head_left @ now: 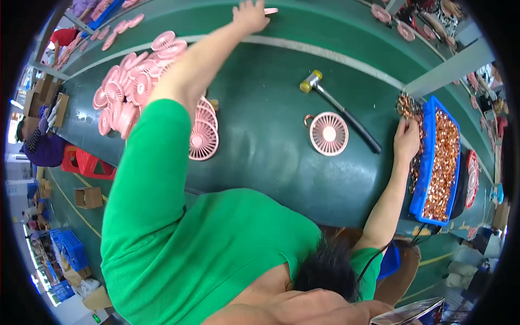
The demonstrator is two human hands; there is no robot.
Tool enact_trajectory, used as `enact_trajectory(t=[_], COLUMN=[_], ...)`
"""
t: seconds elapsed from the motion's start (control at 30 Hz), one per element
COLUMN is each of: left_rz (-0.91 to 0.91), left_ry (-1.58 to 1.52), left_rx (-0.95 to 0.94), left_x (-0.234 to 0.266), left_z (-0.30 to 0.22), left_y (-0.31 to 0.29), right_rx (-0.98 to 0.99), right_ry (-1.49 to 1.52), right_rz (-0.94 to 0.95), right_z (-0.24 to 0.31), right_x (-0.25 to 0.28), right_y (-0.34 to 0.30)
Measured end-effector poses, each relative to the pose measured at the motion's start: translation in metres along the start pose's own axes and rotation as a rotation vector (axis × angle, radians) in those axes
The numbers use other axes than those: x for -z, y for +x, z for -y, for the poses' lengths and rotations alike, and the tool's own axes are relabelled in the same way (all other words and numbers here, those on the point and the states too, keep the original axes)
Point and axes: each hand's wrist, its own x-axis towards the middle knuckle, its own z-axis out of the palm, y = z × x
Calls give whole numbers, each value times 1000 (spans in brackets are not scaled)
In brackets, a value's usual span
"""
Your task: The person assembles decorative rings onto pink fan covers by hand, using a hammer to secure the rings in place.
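My left hand (252, 16) is stretched far across the table, over the green belt. A pink round piece (271, 11), seen nearly edge-on, sticks out from its closed fingers. At the right, my right hand (407, 140) has its fingertips bent against a heap of small dark and copper-coloured metal pieces (410, 105); what they grip is hidden. Between the arms, a pink slatted fan cover (329, 134) lies flat, with a small copper-coloured ring (309, 121) at its upper left edge. Beside it rests a hammer (346, 111) with a yellow head and black handle.
A pile of pink fan covers (127, 89) spreads over the left, partly behind my left arm; a few overlap at its right (203, 142). A blue tray (429, 157) of copper-coloured pieces stands at the right edge. Behind it is a metal post (452, 67). Other people work around.
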Motion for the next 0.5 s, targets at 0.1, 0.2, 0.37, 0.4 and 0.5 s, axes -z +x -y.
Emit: enact_trajectory(t=[0.1,0.2,0.37,0.4,0.5], left_rz=[255,642,644,652,494], left_ry=[-92,-431,-518,-491,-426], left_rx=[-214,-383,-321,-281,-128], left_x=[27,96,162,174,208], left_z=[-52,-145,-190,-190,-189], left_y=[-2,-58,-154,-164,-179], right_rx=[-92,-171,-167,-198,97], right_ry=[49,101,-325,-319,-63], right_rz=[-31,-38,20,24,-77], right_z=[5,-8,-31,-24,25], right_x=[9,8,13,17,31], right_y=[1,-5,-6,-5,-16])
